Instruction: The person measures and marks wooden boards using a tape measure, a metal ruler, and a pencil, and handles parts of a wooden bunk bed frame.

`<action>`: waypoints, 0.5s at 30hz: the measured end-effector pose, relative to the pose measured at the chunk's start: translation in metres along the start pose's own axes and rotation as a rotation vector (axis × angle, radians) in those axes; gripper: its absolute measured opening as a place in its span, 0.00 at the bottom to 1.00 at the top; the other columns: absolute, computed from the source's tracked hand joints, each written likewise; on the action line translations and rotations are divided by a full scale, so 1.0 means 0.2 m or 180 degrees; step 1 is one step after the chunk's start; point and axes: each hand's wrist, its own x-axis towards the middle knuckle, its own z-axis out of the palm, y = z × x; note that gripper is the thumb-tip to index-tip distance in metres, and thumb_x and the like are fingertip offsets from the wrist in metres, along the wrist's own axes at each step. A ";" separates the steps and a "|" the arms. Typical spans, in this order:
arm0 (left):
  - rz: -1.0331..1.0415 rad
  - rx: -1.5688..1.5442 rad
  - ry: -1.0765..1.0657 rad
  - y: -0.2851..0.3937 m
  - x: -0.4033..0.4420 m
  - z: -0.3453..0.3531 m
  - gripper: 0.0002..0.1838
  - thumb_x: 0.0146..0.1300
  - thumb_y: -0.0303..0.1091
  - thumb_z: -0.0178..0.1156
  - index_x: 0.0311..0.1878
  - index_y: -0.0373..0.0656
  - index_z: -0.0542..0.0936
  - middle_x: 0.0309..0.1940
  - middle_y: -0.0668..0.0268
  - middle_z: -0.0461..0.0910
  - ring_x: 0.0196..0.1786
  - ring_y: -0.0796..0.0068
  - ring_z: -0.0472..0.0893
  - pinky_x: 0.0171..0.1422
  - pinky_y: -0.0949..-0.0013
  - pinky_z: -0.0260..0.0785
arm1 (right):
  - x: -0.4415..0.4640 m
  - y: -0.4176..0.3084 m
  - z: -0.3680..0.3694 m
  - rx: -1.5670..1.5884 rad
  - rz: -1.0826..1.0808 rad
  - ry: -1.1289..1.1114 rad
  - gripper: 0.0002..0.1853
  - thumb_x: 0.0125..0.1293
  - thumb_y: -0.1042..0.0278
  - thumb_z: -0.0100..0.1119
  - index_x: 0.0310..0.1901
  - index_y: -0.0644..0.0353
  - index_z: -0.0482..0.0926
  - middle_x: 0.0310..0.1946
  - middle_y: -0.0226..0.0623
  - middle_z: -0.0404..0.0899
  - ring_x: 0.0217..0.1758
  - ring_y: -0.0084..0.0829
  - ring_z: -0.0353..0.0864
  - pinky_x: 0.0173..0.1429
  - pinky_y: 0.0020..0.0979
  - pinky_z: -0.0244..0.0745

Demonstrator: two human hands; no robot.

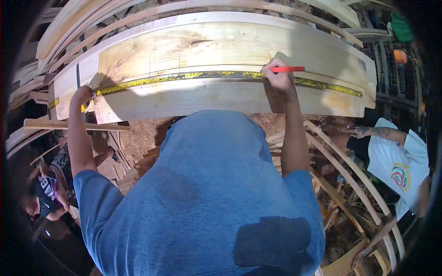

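A wide, pale wooden board [221,46] stretches across the upper view, with thin pencil lines on its left part. Along it lies a worn yellow and black measuring tape [184,76]. At the tape's left part my left hand [84,95] is closed, its fingers pinching the tape near the board's end. My right hand [280,78] grips a red pencil [291,69] and rests on the board beside the tape, right of the middle. The pencil's tip is hidden by my fingers.
Long wooden strips [85,27] are stacked beyond the board. Curved wooden pieces [354,179] stand at the lower right. One person in a white shirt [389,161] is at the right, another person [48,186] at the left. A narrow wooden bar [73,125] juts out below my left hand.
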 end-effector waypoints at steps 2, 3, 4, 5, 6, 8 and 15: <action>0.0055 -0.0125 0.0084 -0.03 0.01 0.01 0.14 0.62 0.41 0.69 0.33 0.37 0.88 0.24 0.54 0.84 0.26 0.64 0.82 0.35 0.57 0.73 | 0.00 -0.02 0.01 0.0106 -0.0013 0.0079 0.09 0.61 0.73 0.69 0.29 0.61 0.77 0.25 0.31 0.79 0.31 0.21 0.77 0.38 0.28 0.73; 0.0080 -0.0169 0.0037 -0.05 0.02 0.02 0.14 0.62 0.41 0.69 0.34 0.37 0.88 0.24 0.54 0.84 0.26 0.64 0.82 0.35 0.57 0.73 | -0.01 -0.03 0.01 0.0200 -0.0022 0.0108 0.09 0.60 0.73 0.69 0.29 0.61 0.76 0.24 0.31 0.77 0.31 0.21 0.76 0.37 0.28 0.72; 0.0101 -0.0212 -0.0004 -0.07 0.03 0.02 0.14 0.62 0.41 0.69 0.34 0.37 0.88 0.24 0.54 0.84 0.26 0.64 0.82 0.35 0.57 0.73 | -0.02 -0.04 0.02 0.0297 -0.0035 0.0138 0.09 0.59 0.72 0.69 0.28 0.61 0.76 0.24 0.31 0.76 0.31 0.21 0.74 0.37 0.29 0.70; 0.0123 -0.0258 -0.0038 -0.08 0.04 0.03 0.14 0.62 0.41 0.69 0.34 0.38 0.88 0.24 0.54 0.84 0.26 0.64 0.82 0.35 0.57 0.73 | -0.02 -0.04 0.00 0.0240 0.0023 0.0074 0.09 0.59 0.72 0.69 0.28 0.61 0.76 0.24 0.31 0.76 0.31 0.21 0.74 0.37 0.29 0.70; 0.0143 -0.0110 0.0016 -0.07 0.04 0.02 0.14 0.62 0.41 0.69 0.34 0.37 0.88 0.24 0.54 0.84 0.27 0.64 0.82 0.35 0.57 0.73 | -0.01 -0.05 -0.01 0.0183 0.0071 0.0016 0.09 0.59 0.72 0.69 0.28 0.61 0.76 0.24 0.31 0.76 0.31 0.21 0.74 0.37 0.28 0.70; 0.0178 0.0184 0.0145 -0.05 0.03 0.01 0.13 0.62 0.40 0.69 0.35 0.37 0.88 0.25 0.55 0.85 0.27 0.64 0.83 0.36 0.57 0.74 | 0.00 -0.08 0.00 0.0157 0.0139 0.0102 0.09 0.59 0.72 0.69 0.28 0.60 0.76 0.24 0.31 0.76 0.31 0.21 0.74 0.37 0.28 0.70; -0.0012 0.0029 0.0013 0.10 -0.03 -0.07 0.12 0.61 0.39 0.68 0.36 0.39 0.88 0.30 0.53 0.87 0.33 0.59 0.87 0.40 0.56 0.78 | -0.01 -0.01 0.06 0.0739 0.0499 0.0280 0.07 0.61 0.71 0.69 0.31 0.59 0.78 0.26 0.31 0.78 0.32 0.22 0.77 0.39 0.29 0.72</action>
